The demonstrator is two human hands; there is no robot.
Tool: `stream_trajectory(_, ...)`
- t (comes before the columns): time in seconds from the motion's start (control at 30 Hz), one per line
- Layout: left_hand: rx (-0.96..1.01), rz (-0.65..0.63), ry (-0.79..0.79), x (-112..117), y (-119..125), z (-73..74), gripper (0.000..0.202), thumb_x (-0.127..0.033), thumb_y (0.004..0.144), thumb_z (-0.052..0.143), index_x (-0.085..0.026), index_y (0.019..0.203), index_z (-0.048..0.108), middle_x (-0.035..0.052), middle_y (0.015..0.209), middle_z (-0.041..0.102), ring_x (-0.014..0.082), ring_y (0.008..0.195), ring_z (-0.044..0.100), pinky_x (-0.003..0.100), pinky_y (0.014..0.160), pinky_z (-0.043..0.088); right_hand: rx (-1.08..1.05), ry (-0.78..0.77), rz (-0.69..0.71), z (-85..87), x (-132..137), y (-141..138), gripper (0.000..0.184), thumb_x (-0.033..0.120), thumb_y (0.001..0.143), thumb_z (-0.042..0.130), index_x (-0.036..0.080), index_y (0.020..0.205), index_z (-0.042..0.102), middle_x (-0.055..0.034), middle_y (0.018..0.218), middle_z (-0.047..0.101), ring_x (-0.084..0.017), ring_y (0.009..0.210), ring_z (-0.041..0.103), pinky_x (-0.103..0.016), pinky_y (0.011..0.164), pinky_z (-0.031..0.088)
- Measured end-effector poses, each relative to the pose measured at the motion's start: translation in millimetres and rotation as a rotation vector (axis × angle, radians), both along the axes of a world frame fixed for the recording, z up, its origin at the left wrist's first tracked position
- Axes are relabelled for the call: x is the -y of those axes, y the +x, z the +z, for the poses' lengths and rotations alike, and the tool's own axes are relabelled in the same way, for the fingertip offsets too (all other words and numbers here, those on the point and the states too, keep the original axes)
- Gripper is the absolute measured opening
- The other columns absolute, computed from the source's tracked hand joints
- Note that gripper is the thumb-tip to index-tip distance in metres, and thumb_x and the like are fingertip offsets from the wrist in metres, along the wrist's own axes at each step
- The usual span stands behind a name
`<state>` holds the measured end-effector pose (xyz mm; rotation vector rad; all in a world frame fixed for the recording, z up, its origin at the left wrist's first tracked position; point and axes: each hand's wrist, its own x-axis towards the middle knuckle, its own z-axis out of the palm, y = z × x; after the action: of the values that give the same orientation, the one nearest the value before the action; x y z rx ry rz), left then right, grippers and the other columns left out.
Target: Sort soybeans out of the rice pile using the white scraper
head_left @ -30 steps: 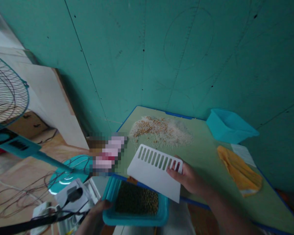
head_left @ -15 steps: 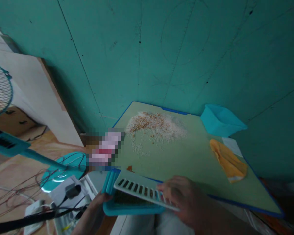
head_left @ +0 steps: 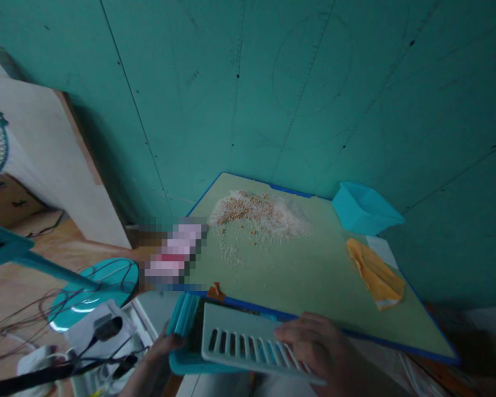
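At the lower middle, my left hand (head_left: 157,355) grips the left side of a teal plastic box (head_left: 183,321), thumb over its rim. Dark, grainy contents show inside, but I cannot make out what they are. My right hand (head_left: 316,344) is closed on the right end of a white slotted plastic plate (head_left: 235,321). This plate lies slanted over the box opening and hides much of it. Its row of long slots faces me. Beyond the box, a heap of white grains (head_left: 291,218) mixed with round tan beans (head_left: 237,208) is spread on the table.
The pale green table (head_left: 297,275) has a blue edge. At its right stand a teal bin (head_left: 364,212) and an orange cloth (head_left: 374,275). A pixelated pink-white item (head_left: 179,251) lies left. Cables, a power strip and a teal fan base (head_left: 95,292) occupy the floor.
The slotted plate has shifted right and tilted, its slots now lower and nearer me. More of the box's left interior shows. Both hands keep their hold, and the view has turned slightly.
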<state>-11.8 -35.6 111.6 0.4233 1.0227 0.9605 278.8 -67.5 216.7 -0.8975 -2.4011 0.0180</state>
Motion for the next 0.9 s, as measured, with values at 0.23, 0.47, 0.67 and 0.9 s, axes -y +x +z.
stream_trajectory(0.23,0.045,0.012,-0.066,-6,10,2.0,0.033,-0.025,0.055,0.068,-0.022,0.088,0.073,0.0036,0.085,0.078,0.0361,0.105,0.059,0.043,0.085,0.048,0.025,-0.035,-0.068,-4.5,4,7,0.021,0.013,0.079,0.044,0.021,0.099,0.045,-0.0047,0.095,0.070,-0.014,0.089,0.064,-0.028,0.077,0.047)
stream_trajectory(0.47,0.105,-0.080,-0.077,-10,20,-9.6,0.049,-0.024,0.058,0.065,-0.022,0.107,0.065,0.0026,0.088,0.078,0.0362,0.104,0.059,0.046,0.084,0.049,0.064,0.039,-0.139,-19.6,-17,-12,0.014,0.010,0.084,0.041,0.019,0.087,0.050,-0.0052,0.098,0.068,-0.015,0.091,0.062,-0.031,0.077,0.046)
stream_trajectory(0.67,-0.121,-0.153,-0.179,-27,-1,-61.2,0.046,-0.020,0.031,0.073,-0.025,0.077,0.072,0.0013,0.052,0.072,0.0439,0.086,0.062,0.051,0.068,0.052,0.130,0.115,-0.235,-21.5,-37,-19,0.009,0.011,0.083,0.048,0.018,0.082,0.054,-0.0064,0.093,0.068,-0.017,0.085,0.063,-0.031,0.074,0.047)
stream_trajectory(0.9,-0.178,-0.210,-0.160,-37,-8,-86.8,0.020,-0.017,0.029,0.069,-0.027,0.045,0.062,0.0005,0.031,0.055,0.0357,0.061,0.060,0.042,0.053,0.049,0.211,0.099,-0.371,-25.7,-58,7,0.014,0.008,0.083,0.047,0.018,0.080,0.056,-0.0070,0.094,0.068,-0.017,0.082,0.062,-0.033,0.074,0.046)
